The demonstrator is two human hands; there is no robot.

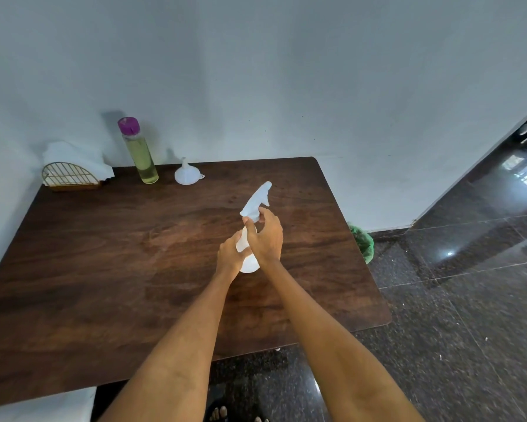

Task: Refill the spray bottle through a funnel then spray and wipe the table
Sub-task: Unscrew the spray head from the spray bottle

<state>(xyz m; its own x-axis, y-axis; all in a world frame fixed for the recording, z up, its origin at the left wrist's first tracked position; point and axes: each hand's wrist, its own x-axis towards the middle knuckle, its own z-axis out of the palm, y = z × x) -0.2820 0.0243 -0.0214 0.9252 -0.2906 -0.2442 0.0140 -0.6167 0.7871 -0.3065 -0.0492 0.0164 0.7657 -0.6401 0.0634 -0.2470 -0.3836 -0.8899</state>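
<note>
A white spray bottle (250, 263) stands on the dark wooden table (103, 254), right of centre. My left hand (230, 254) grips its body. My right hand (265, 236) pinches the collar under the white trigger head (257, 197), which points away to the upper right. At the back left stands a tall clear bottle (140, 153) of yellow-green liquid with a purple cap. A small white funnel (186, 175) sits upside down beside it. White tissues (70, 155) stick out of a gold wire holder (70, 176) in the back left corner.
The table stands against a pale wall at the back and left. A green bag (364, 243) lies on the glossy dark tile floor past the table's right edge. My feet show at the bottom edge below the table's front.
</note>
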